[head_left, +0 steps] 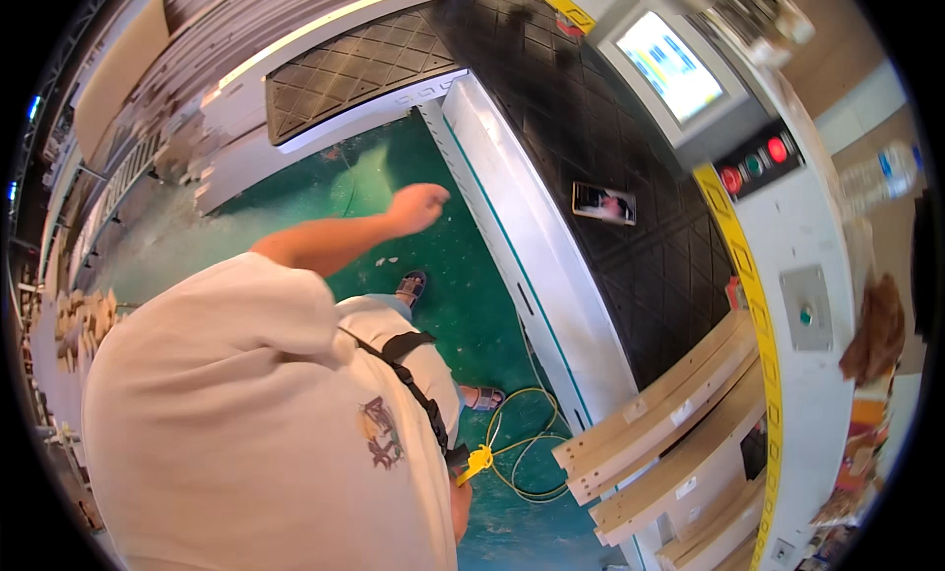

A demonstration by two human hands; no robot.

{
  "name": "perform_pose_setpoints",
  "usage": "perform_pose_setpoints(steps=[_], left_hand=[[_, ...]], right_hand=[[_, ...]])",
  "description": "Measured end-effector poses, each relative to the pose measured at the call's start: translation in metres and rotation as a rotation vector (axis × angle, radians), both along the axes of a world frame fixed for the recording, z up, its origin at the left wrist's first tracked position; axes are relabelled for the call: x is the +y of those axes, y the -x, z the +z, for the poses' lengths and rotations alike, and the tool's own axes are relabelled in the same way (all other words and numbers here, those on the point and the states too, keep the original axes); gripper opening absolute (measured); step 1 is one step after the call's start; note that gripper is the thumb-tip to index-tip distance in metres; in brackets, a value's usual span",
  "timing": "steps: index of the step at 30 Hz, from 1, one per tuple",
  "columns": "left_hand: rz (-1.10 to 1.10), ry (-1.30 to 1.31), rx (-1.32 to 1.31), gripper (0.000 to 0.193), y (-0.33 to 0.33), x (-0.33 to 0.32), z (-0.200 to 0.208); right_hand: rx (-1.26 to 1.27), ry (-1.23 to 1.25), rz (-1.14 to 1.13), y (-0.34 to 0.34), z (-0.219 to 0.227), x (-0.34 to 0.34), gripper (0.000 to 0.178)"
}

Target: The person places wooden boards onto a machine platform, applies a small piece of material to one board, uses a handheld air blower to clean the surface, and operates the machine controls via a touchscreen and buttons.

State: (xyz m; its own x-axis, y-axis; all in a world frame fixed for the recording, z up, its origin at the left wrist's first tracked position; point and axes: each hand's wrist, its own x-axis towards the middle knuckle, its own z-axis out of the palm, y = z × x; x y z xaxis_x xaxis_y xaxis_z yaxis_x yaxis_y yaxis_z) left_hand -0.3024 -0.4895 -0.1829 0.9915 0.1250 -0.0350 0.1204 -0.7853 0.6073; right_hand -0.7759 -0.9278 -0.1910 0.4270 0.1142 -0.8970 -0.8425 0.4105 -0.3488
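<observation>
My left hand (418, 209) is held out over the green floor, its fingers curled into a fist with nothing seen in them. It is near the white edge of a long machine bed, apart from it. Low beside my body, my right hand (460, 502) is partly hidden by my shirt and closes around a yellow hose end (477, 462). From there a thin yellow hose (532, 438) lies in loose loops on the floor.
A phone (604, 204) lies on the dark machine bed (551, 108). Curved wooden pieces (669, 404) are stacked at the right. Beyond them stands a control panel with a lit screen (669, 66) and red buttons (778, 150). A plastic bottle (891, 172) is at the far right.
</observation>
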Motion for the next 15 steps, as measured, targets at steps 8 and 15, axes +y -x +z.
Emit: perform_pose_setpoints(steps=[8,15], left_hand=[[0.36,-0.115,-0.261,0.027,-0.044,0.295,-0.001],[0.474,-0.283,-0.274,0.03,-0.122,0.426,0.004]], right_hand=[[-0.025,0.322,0.393,-0.127,-0.016,0.116,0.052],[-0.332,-0.082,-0.067,-0.345,0.14,0.222,0.076]])
